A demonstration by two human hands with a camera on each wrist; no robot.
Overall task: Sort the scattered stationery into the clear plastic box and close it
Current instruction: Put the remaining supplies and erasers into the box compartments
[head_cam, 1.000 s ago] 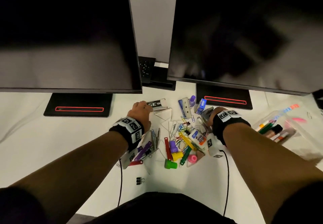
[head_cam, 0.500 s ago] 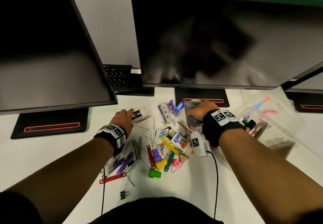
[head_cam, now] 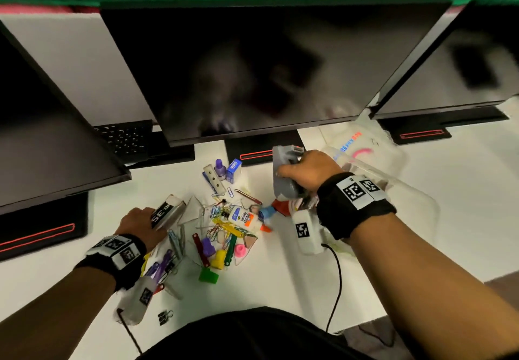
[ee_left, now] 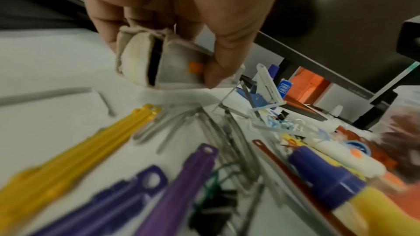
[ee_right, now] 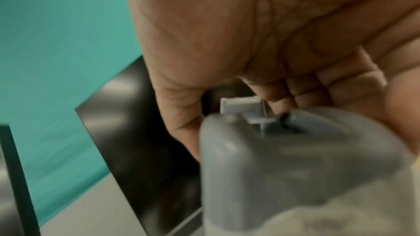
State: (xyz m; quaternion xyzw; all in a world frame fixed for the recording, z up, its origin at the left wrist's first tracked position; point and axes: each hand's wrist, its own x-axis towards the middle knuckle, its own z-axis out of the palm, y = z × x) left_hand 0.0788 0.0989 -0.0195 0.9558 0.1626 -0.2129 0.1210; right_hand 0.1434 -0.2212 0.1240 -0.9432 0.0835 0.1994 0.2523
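Stationery [head_cam: 224, 233] lies scattered in one heap on the white bench [head_cam: 449, 205], between my two forearms. Three dark monitors [head_cam: 252, 73] stand along the far edge, largest of all in view; their stands crowd the far side of the working area. One clear plastic box [head_cam: 393, 163], lid raised and printed with coloured lettering, sits at the right, just beyond my right hand [head_cam: 311, 171].

Right hand: fingers curled round one grey tape dispenser [head_cam: 283, 179], held above the bench beside the box. The right wrist view shows its serrated cutter [ee_right: 240, 105] next to my fingertips.

Left hand [head_cam: 140, 224]: fingers and thumb pinch one worn white eraser in a printed sleeve [head_cam: 168, 213], held at the left edge of the heap.

Countable items in the heap: one white glue bottle [head_cam: 243, 217], one purple-capped bottle [head_cam: 219, 167], one small blue box [head_cam: 233, 170], one green cap [head_cam: 208, 275], one black binder clip [head_cam: 164, 317] lying apart, nearest me. Coloured paper clips are too many and too blurred to count.
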